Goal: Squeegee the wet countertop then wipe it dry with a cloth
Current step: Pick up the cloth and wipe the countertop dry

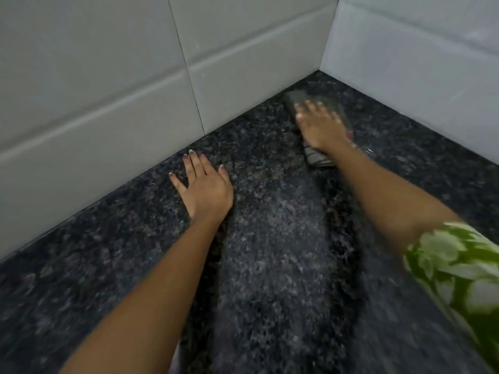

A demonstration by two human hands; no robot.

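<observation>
Item: folded grey cloth [318, 157], on the dark speckled granite countertop [270, 252], far right, near the corner where the two tiled walls [108, 76] meet. I read its long axis as running from the corner back toward me, roughly in line with the right forearm.

Right hand [321, 125]: flat on top of the cloth, fingers spread and pointing at the corner, pressing rather than gripping. Blurred, so finer detail is lost.

Left hand [205, 184]: bare palm down on the stone, fingers splayed, holding nothing, well apart from the cloth.

No squeegee in view. I judge this the drying stage; the right hand is the one placed to wipe.
</observation>
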